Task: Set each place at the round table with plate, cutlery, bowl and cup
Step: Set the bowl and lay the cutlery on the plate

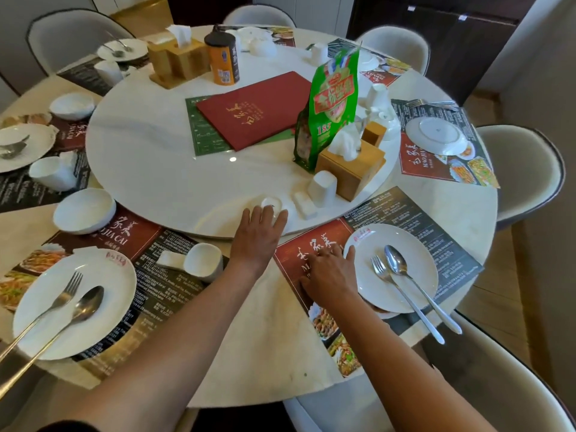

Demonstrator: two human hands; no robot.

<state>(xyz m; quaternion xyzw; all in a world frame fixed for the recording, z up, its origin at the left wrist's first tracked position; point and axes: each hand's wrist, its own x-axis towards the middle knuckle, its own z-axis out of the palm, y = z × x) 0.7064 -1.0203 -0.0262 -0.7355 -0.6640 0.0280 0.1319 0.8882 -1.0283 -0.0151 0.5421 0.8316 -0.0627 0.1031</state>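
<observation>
The round white marble table (258,353) has paper place mats with food pictures all around its edge. In the middle sits a big round white turning tray (149,157).

The left hand (260,236) reaches to the near edge of the turning tray. Its fingers are straight and lie on a small white bowl (271,203) there. The right hand (330,272) lies flat with spread fingers on the red and black paper mat (414,213) in front. It is just beside a round white plate (405,294) on that mat, and its fingertips touch the plate's rim. A silver fork (402,294) and a silver spoon (414,285) lie side by side on this plate, with their handles sticking out past the rim.

To the left is another place. It has a white plate (103,307) with a fork and spoon on it, a white cup lying on its side (204,261) and a white bowl turned upside down (84,210).

On the turning tray, near the left hand, stands a white cup turned upside down (322,188). Behind it is a wooden tissue box (353,171), and a tall green snack bag (330,110) stands just beside the box. A dark red menu book (252,110) lies flat in the middle of the tray.
</observation>
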